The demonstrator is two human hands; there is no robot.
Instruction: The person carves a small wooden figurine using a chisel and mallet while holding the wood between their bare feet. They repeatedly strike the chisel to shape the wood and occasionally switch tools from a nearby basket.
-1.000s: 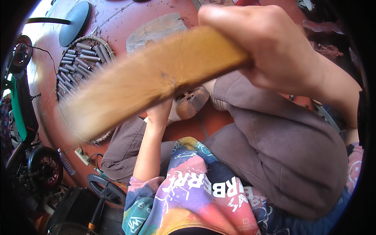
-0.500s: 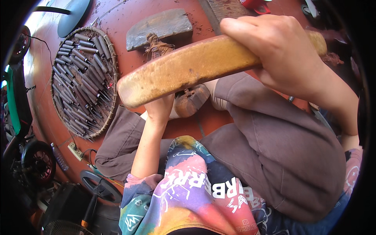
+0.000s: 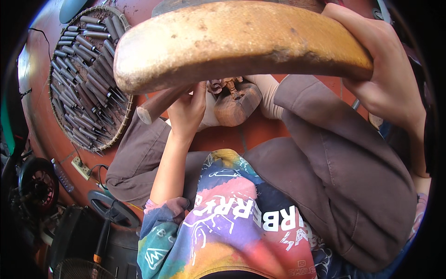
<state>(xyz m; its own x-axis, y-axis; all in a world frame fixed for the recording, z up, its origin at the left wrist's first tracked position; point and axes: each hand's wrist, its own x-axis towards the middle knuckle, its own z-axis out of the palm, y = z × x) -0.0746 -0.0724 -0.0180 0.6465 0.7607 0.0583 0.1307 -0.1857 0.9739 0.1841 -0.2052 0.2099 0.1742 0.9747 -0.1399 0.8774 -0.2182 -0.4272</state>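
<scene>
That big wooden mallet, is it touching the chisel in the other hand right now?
Apart, as far as the head view shows. The right hand holds the wooden mallet raised close to the camera, while the chisel handle in the left hand lies below its edge.

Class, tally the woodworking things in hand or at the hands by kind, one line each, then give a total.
Wooden mallet: 1
Chisel: 1
Carved wood piece: 1
Round tray of chisels: 1
Total: 4

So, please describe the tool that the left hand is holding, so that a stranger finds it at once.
Start at the round woven basket of chisels on the red floor. Just right of its rim, the left hand grips a chisel by its handle. Unlike the basket's chisels, it points at the carved wood block.
</scene>
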